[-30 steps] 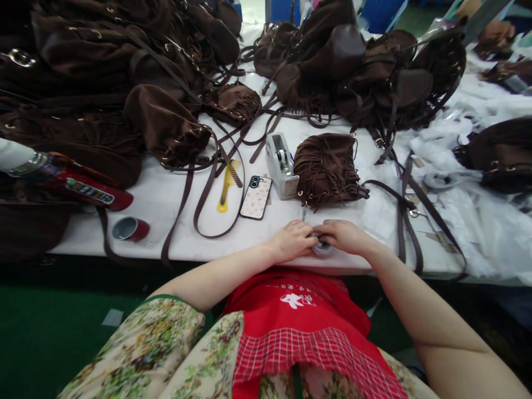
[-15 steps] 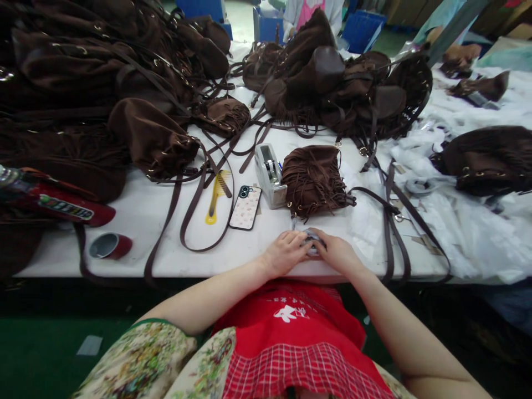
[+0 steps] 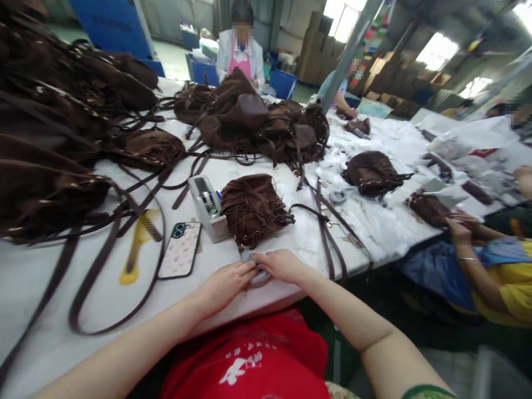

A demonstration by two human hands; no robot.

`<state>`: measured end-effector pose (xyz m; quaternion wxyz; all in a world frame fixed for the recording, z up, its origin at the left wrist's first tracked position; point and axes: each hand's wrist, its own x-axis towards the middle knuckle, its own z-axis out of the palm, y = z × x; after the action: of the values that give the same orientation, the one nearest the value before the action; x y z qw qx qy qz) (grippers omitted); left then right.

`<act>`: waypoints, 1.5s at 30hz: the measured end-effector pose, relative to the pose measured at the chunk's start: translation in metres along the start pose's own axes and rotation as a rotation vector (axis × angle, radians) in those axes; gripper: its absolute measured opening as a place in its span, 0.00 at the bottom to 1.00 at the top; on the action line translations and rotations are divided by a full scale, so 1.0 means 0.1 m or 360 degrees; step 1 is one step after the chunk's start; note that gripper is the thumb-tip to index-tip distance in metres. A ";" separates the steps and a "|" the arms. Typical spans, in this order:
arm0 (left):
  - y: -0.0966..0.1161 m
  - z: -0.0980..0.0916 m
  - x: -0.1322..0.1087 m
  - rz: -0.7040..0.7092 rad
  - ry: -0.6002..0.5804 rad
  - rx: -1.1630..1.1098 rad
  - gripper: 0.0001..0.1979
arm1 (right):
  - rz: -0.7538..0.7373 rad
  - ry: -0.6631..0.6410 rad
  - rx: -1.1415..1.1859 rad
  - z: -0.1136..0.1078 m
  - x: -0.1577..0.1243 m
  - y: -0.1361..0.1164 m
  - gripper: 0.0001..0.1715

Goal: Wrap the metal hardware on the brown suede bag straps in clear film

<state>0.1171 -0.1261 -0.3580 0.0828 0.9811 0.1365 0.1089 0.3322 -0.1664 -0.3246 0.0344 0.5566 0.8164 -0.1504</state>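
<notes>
My left hand [image 3: 226, 285] and my right hand [image 3: 280, 265] meet at the table's near edge. Both have their fingers closed on a small crumpled grey piece [image 3: 258, 277] that looks like plastic wrapping; the fingers cover part of it. Just beyond them lies a dark brown fringed bag [image 3: 253, 208] with small gold rings, its near end close to my fingertips. A grey tape dispenser [image 3: 210, 213] stands against the bag's left side. Left of that, a patterned phone [image 3: 180, 250] and a yellow comb [image 3: 135, 249] lie on the white table [image 3: 220, 263].
More brown bags are heaped at the left [image 3: 50, 144] and at the back middle [image 3: 257, 119], their straps [image 3: 326, 244] trailing over the table. White plastic wrapping [image 3: 378, 221] covers the right side. A co-worker in yellow [image 3: 511, 293] sits at the right, holding a brown bag [image 3: 432, 208]. Other people work farther back.
My view has swung up and to the right, bringing the co-workers into sight. The red cup and red bottle have left the picture. Both hands stay closed on the grey piece.
</notes>
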 end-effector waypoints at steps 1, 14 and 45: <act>-0.02 0.03 0.00 -0.0022 0.0000 -0.0020 0.23 | -0.0036 0.0007 -0.0016 -0.02 0.03 0.03 0.25; 0.01 0.02 0.07 -0.0242 -0.0324 -0.0204 0.24 | 0.0428 0.0550 0.0268 -0.03 -0.25 0.35 0.21; -0.09 -0.44 0.20 -0.1087 0.0639 -0.2349 0.20 | 0.1198 0.1160 0.0467 -0.59 -1.03 1.35 0.27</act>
<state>0.1228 -0.1061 -0.3134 0.7065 0.5417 0.3319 0.3118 0.5019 -0.1966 -0.2733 -0.2775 0.8254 0.4902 -0.0372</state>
